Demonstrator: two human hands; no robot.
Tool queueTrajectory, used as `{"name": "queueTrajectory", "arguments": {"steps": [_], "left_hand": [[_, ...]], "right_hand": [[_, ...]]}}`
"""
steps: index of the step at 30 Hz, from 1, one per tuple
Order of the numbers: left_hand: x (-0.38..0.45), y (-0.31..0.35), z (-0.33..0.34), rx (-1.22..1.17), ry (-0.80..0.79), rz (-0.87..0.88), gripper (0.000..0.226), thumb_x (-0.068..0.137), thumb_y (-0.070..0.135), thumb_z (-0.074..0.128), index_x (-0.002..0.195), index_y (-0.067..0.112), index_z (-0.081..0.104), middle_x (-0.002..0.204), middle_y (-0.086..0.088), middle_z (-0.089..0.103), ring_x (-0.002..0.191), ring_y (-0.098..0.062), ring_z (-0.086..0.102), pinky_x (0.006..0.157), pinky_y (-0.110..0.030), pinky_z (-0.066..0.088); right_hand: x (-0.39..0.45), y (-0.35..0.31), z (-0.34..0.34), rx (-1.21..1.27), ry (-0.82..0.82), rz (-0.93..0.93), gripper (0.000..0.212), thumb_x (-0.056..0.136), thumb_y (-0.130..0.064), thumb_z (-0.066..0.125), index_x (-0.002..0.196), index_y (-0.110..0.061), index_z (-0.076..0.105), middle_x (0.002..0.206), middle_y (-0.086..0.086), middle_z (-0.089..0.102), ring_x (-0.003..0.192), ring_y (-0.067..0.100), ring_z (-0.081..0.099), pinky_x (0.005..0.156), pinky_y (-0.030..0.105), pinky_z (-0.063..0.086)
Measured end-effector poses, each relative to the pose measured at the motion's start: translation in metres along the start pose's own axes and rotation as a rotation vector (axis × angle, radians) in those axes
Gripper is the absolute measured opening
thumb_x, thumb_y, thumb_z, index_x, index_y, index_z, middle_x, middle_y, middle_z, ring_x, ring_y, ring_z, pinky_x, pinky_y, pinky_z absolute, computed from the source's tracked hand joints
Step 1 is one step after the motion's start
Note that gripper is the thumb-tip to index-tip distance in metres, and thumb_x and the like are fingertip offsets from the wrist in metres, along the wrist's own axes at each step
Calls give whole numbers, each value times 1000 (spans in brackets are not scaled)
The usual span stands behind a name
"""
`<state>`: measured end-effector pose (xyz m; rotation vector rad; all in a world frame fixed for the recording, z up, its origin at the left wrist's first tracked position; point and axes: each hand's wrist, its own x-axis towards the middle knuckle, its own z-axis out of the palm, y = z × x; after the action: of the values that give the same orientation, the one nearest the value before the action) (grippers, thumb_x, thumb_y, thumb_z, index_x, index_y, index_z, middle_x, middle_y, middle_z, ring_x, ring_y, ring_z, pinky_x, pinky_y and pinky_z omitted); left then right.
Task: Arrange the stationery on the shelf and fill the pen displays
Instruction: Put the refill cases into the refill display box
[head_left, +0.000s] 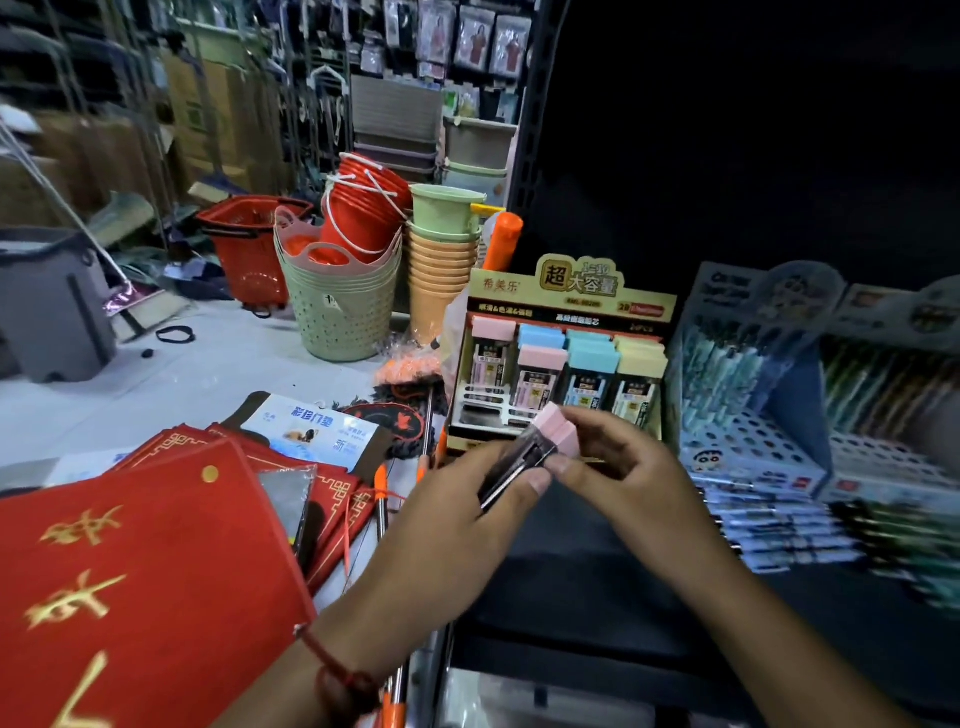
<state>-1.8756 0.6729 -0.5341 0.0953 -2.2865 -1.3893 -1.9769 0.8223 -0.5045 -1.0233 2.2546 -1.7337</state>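
Both hands pinch one pink-capped, dark-bodied lead case (540, 441): left hand (467, 512) fingers grip its body, right hand (621, 470) fingers its cap, seemingly to slot it into the gold cardboard display box (566, 312) just beyond.

Pink-capped case (540, 441); red mats (145, 571)

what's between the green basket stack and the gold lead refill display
In the head view, a stack of orange cups with a green cup on top stands between the basket stack and the display.
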Motion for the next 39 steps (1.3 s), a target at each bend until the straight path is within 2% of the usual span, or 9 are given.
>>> {"name": "queueTrajectory", "arguments": {"steps": [3,8,10,13,17,25,29,34,39], "left_hand": [[3,-1,0,16,39,-22,20,93,52,52,108,41,61,78,12,65,72,-10,64,71,-43,55],[6,-3,-5,-23,110,-70,11,95,47,54,98,40,62,78,26,64,73,-2,64,66,-30,49],[6,-4,-8,2,134,-79,10,94,47,54,93,40,61,74,21,64,69,-5,64,62,-33,50],[3,-4,-14,106,142,-67,10,94,49,52,94,41,57,69,15,62,62,-5,58,57,-31,45],[-3,8,-22,362,109,-26,24,94,52,49,114,41,56,83,15,65,74,-5,58,60,-25,39],[-2,5,-26,516,88,76,50,94,55,50,142,43,43,118,12,58,106,-12,52,85,-30,46],[1,-1,-25,573,81,100,54,91,54,53,143,38,45,113,7,59,104,-18,52,85,-35,47],[1,-5,-24,616,80,108,58,88,58,44,142,37,46,109,8,58,100,-16,51,81,-32,46],[1,-6,-26,611,72,103,59,88,60,40,143,38,44,108,9,57,101,-16,50,83,-33,46]], "right_hand": [[9,-8,-6,11,-4,-3,33,87,-15,73,114,-34,69,108,-16,73,103,2,67,85,17,52],[30,-34,-15,-152,-247,31,30,89,-22,72,118,-30,70,106,-13,74,98,-2,68,84,17,55],[42,-41,-13,-246,-180,-13,25,92,-30,68,117,-30,71,110,-15,72,101,-2,66,89,21,53],[72,-43,-9,-672,-5,-166,33,93,-34,65,125,-27,66,121,-11,64,109,7,57,95,31,47],[102,-32,-4,-1141,-100,-224,34,90,-37,67,122,-29,62,112,-8,61,106,15,50,88,32,36],[128,-70,-11,-935,-122,-169,10,90,-26,70,98,-29,64,89,-13,59,77,3,55,60,23,40],[138,-97,-4,-770,-65,-203,12,88,-22,73,97,-26,66,84,-12,62,73,3,55,59,19,43],[147,-80,19,-845,-101,-176,15,89,-24,72,99,-29,64,94,-8,66,86,11,63,77,30,54],[149,-74,15,-839,-75,-200,13,91,-22,69,97,-32,62,92,-10,64,85,11,63,76,31,54]]}}
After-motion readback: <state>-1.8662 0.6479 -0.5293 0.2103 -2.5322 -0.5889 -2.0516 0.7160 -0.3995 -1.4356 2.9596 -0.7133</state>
